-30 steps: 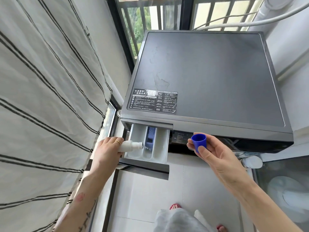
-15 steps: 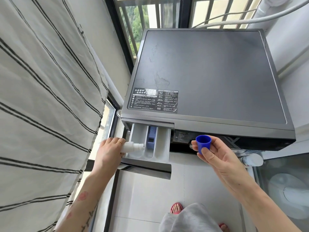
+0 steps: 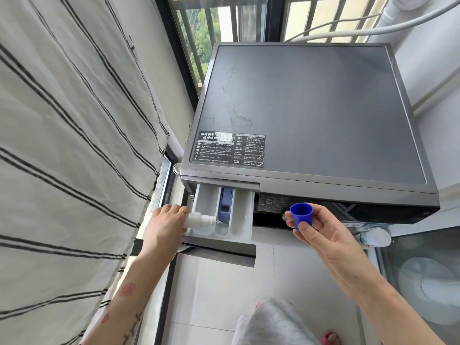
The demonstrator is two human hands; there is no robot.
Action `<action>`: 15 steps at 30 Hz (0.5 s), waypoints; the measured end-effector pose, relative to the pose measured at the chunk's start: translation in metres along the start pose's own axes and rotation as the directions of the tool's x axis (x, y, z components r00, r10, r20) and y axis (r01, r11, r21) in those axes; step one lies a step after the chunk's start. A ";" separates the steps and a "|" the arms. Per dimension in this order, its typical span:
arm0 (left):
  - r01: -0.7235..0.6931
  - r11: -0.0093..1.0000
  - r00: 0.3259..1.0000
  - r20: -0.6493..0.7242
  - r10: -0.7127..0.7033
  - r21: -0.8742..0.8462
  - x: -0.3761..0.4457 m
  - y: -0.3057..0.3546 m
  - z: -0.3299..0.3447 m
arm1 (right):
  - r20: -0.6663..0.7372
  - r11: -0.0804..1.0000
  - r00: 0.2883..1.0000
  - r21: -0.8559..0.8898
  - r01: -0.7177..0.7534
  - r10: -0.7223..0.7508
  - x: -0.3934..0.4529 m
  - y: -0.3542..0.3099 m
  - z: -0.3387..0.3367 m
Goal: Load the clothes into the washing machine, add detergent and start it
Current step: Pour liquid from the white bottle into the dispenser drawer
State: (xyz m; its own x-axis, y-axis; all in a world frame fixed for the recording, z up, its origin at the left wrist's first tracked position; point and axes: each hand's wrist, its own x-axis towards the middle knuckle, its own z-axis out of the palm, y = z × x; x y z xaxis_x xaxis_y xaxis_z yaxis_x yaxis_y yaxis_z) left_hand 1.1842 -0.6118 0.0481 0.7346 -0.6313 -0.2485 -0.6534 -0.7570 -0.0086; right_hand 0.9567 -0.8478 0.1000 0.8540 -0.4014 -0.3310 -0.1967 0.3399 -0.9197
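Note:
The grey washing machine (image 3: 311, 115) stands ahead with its detergent drawer (image 3: 242, 220) pulled out at the front left. My left hand (image 3: 165, 226) grips a white detergent bottle (image 3: 199, 220), tipped sideways so its neck lies over the drawer's left compartment. A blue insert sits in the drawer's middle compartment. My right hand (image 3: 321, 239) holds the blue bottle cap (image 3: 301, 215), open side up, in front of the dark control panel (image 3: 271, 204). The drum door and the clothes are out of sight.
A striped white curtain (image 3: 74, 158) hangs close on the left. Barred windows (image 3: 224, 26) are behind the machine, with a white hose (image 3: 373, 31) above it. A glass panel (image 3: 423, 282) stands at the right. Pale floor tiles (image 3: 224, 295) lie below.
My view has shifted slightly nearer to the machine. My right hand with the blue cap drifted a little to the right. The bottle stays tipped over the drawer.

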 end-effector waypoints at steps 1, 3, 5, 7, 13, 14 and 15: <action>-0.001 1.000 1.000 0.001 0.001 0.004 0.000 0.000 0.000 | 0.000 1.000 1.000 0.000 -0.001 0.001 0.000 0.000 0.000; -0.003 1.000 1.000 -0.003 0.003 0.012 0.000 0.001 0.000 | 0.001 1.000 1.000 -0.002 -0.003 0.003 0.000 0.000 0.000; -0.001 1.000 1.000 -0.005 0.001 0.023 0.001 0.001 0.000 | 0.001 1.000 1.000 -0.001 -0.005 0.005 0.000 0.000 0.001; 0.001 1.000 1.000 -0.007 -0.001 0.020 0.001 0.001 0.001 | 0.000 1.000 1.000 0.006 -0.006 0.006 0.000 0.001 0.001; -0.003 0.998 1.000 -0.004 0.003 0.055 0.003 0.000 0.003 | -0.001 1.000 1.000 0.009 -0.013 0.013 0.001 0.000 0.001; -0.003 0.999 1.000 -0.005 0.003 0.053 0.003 0.001 0.003 | 0.000 1.000 1.000 0.009 -0.014 0.014 0.001 0.000 0.001; -0.002 0.999 1.000 -0.005 0.003 0.054 0.003 0.001 0.003 | 0.001 1.000 1.000 0.009 -0.016 0.016 0.001 0.000 0.001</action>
State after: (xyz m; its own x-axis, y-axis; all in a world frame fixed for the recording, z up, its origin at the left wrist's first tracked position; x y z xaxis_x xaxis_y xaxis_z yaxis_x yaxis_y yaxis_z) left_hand 1.1857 -0.6140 0.0443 0.7338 -0.6343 -0.2435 -0.6641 -0.7452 -0.0601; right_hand 0.9581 -0.8473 0.1002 0.8515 -0.3947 -0.3452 -0.2061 0.3534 -0.9125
